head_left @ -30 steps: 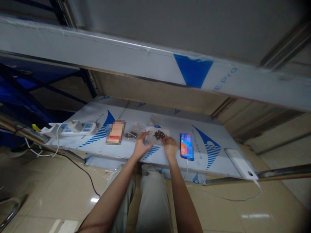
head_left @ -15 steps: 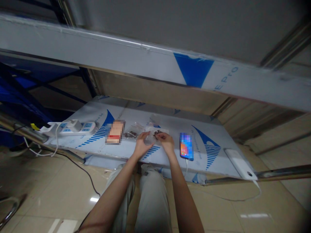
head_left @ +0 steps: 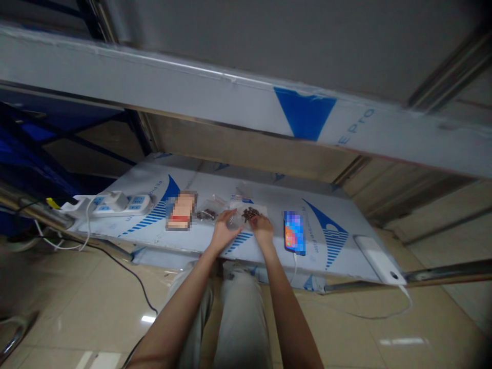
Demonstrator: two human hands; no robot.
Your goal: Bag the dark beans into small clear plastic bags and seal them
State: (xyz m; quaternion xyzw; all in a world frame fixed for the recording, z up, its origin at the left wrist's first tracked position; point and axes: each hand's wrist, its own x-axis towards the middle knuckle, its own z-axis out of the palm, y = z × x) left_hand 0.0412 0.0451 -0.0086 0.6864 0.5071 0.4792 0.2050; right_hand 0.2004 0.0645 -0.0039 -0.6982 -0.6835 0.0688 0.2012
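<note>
My left hand is curved around a clear plastic bag, its thumb and fingers at the bag's edges. A small heap of dark brown pieces, too small to name, lies just right of the bag on a white sheet. My right hand is at the near right edge of the heap with its fingers drawn together; whatever is between the fingertips is hidden. Left of my left hand, another clear bag rests on the shelf with similar dark pieces in it.
A phone on a cable lies to the right, and a pixelated reddish-tan rectangle to the left. A power strip occupies the left end, a white power bank-like device the right. An upper shelf edge crosses above the film-covered shelf.
My right hand has shifted down a little, and more of the dark heap shows beyond its fingers. My left hand stays at the bag.
</note>
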